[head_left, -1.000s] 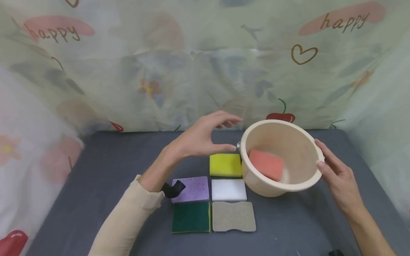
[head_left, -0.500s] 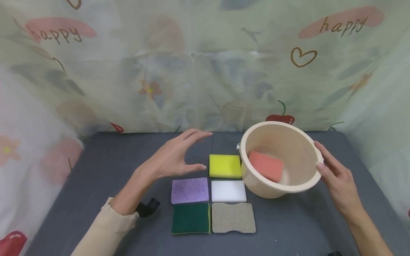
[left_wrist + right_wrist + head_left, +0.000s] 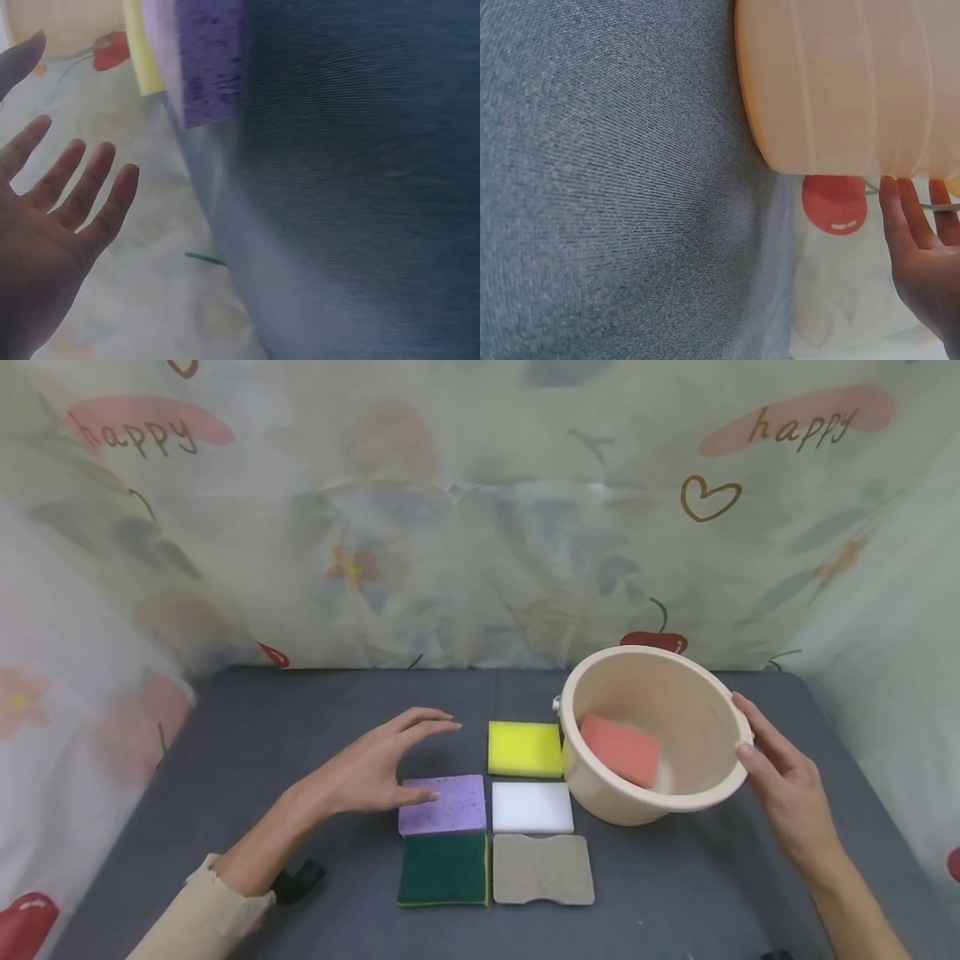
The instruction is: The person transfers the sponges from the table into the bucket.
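There are six sponge pads (image 3: 525, 749), one bucket (image 3: 693, 743) and one table (image 3: 652, 885). One left hand (image 3: 367, 777) and one right hand (image 3: 791, 797) are in view.

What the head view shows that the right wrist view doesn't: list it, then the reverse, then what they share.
Head only: the left hand, the orange sponge in the bucket, and the yellow sponge, purple sponge, white sponge, green sponge and grey pad on the table.

Right wrist only: a thin grey wire beside the right hand.

Both: the bucket's outer wall, the right hand touching it, the table and printed cloth.
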The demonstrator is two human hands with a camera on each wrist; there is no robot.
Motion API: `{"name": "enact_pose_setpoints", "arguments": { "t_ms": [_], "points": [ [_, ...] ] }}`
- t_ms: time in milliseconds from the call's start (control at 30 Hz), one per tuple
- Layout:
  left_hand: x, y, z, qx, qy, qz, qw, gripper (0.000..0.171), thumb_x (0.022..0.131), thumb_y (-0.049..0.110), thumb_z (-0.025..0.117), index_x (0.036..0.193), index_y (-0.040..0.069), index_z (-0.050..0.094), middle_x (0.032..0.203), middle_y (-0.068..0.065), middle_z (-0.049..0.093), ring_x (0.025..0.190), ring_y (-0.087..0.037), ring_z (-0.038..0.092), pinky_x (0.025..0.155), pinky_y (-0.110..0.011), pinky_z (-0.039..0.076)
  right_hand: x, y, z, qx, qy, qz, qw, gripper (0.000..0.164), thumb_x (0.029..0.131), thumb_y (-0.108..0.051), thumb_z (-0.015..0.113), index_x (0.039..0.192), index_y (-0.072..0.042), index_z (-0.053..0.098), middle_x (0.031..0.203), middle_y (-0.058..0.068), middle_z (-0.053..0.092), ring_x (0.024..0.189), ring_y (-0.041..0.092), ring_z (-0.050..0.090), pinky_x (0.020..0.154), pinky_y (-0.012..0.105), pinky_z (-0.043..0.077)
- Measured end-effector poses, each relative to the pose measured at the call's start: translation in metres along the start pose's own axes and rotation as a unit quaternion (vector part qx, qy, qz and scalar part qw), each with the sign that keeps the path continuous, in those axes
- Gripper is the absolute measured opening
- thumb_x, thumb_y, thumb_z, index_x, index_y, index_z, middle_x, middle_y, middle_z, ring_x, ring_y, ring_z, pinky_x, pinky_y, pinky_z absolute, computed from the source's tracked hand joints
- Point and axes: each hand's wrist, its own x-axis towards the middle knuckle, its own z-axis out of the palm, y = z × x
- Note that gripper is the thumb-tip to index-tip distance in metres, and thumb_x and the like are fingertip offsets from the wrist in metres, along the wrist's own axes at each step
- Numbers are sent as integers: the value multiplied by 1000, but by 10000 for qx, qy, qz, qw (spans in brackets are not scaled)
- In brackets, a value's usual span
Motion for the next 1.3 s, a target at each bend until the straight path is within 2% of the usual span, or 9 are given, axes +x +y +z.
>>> {"name": "enact_pose_setpoints", "arguments": {
  "t_ms": [100,367,567,700,933,1133,1300],
  "points": [
    [-10,-4,5,-21,-88,-177,9998,83,80,40,84,150,34,40,151,10,37,134,-14,43,97,-42,48,0,1,1,-159,-7,-12,9999,55,102,-5,51,154,-16,38,158,1,37,129,-1,47,88,9,44],
    [-27,-9,13,93,-234,-452,9987,81,79,32,85,148,33,44,147,11,41,132,-12,45,99,-41,47,0,1,2,50,27,-20,10000,54,102,-5,51,154,-15,38,157,1,37,129,0,47,88,9,44],
    [-36,-15,19,-191,-377,-650,9970,76,80,20,84,146,28,48,144,11,45,131,-12,46,103,-43,45,1,1,2,228,11,6,9997,54,102,-4,51,154,-14,39,157,1,38,129,1,48,88,10,44],
    [-42,-17,22,-480,-583,-878,9933,77,79,19,84,147,26,48,144,10,46,130,-12,46,102,-42,45,1,2,2,164,15,-6,9999,54,102,-5,51,154,-15,39,157,1,38,129,0,48,88,10,44],
    [-47,-22,27,-868,-846,-1187,9855,79,78,20,86,147,22,48,142,4,50,124,-15,52,98,-42,47,0,4,1,74,92,54,9999,53,103,-5,51,154,-15,39,157,0,38,128,-1,48,88,9,44],
    [-47,-23,31,-817,-860,-1231,9853,75,79,21,85,145,22,51,138,5,53,126,-16,51,101,-46,44,2,6,0,327,93,31,9994,53,102,-4,51,153,-13,40,156,0,38,127,-1,49,88,9,44],
    [-44,-22,34,-707,-968,-1244,9850,73,80,20,85,145,21,52,138,5,53,129,-17,50,103,-45,43,2,8,0,243,120,48,9996,53,102,-4,51,153,-13,40,156,-1,39,127,-2,49,87,9,44]
  ]
}}
